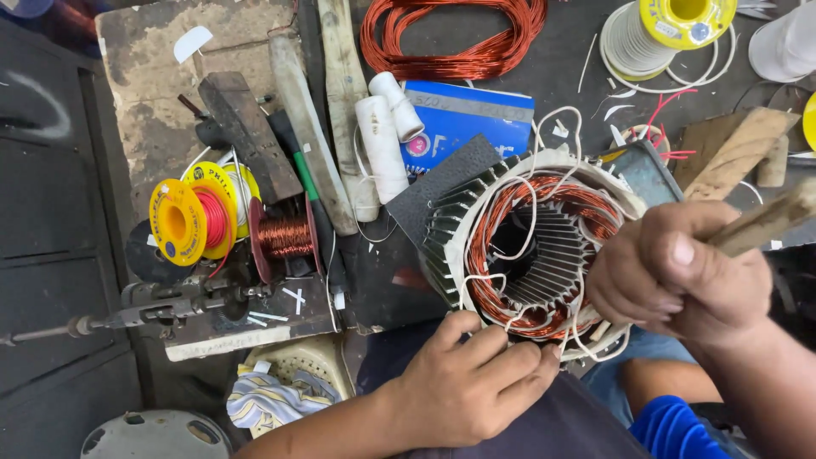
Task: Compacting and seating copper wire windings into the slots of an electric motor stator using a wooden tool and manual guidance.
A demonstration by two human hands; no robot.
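Starting at the left of the dark, cluttered counter (544,68), a yellow plastic spool of red wire (191,219) stands beside a small dark-red bobbin of copper wire (285,236), with a metal hand-crank winder (161,306) below them. Toward the middle lie two white rolls of paper-like material (387,127) and a blue flat packet (467,115), and above them a loose coil of bare copper wire (450,38).

The work in hand is the round finned metal motor stator (531,246), lying on its side at the counter's near edge. Its copper windings already sit in the slots, and white cord loops over and around them, with loose ends trailing out, so the coils look placed while the tying and shaping seems, by my judgement, only partly finished.

The left hand (472,382) rests against the stator's lower rim, its fingers (510,357) curled and pinching at the white cord and copper there. The right hand (680,272) is closed in a fist around a worn wooden stick (765,221), held just beside the stator's right edge, touching or nearly touching the windings; which of the two I cannot tell. A yellow reel of white cord (671,25) sits at the upper right.
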